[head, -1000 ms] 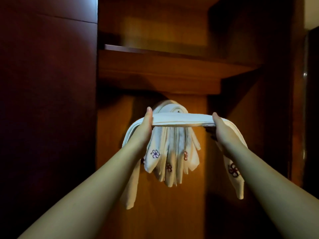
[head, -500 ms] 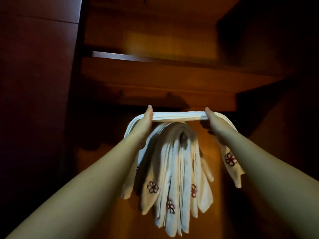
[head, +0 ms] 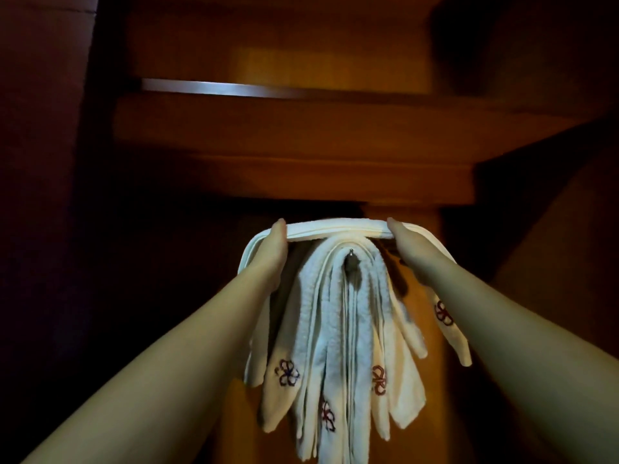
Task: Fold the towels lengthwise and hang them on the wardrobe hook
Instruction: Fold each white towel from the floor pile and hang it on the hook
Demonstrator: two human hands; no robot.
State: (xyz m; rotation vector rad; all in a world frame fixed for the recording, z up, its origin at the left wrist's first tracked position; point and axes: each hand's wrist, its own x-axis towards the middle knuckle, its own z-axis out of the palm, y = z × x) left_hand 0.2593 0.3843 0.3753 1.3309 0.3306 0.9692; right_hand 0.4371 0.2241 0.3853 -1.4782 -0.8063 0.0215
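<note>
The long white terry towel folded into a narrow strip (head: 335, 229) is stretched flat and level, its two ends drooping down at 4 and 8 o'clock, the right end showing a dark red embroidered flower. It sits just above the small metal wardrobe hook (head: 350, 259). Over that hook hangs a bunch of white folded towels with little flower embroidery (head: 338, 346), draped over the top and fanning down toward 6 o'clock, tips pointed.

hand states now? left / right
Left hand: closed, holding the folded towel by its left part.
Right hand: closed, holding the same towel by its right part.
</note>
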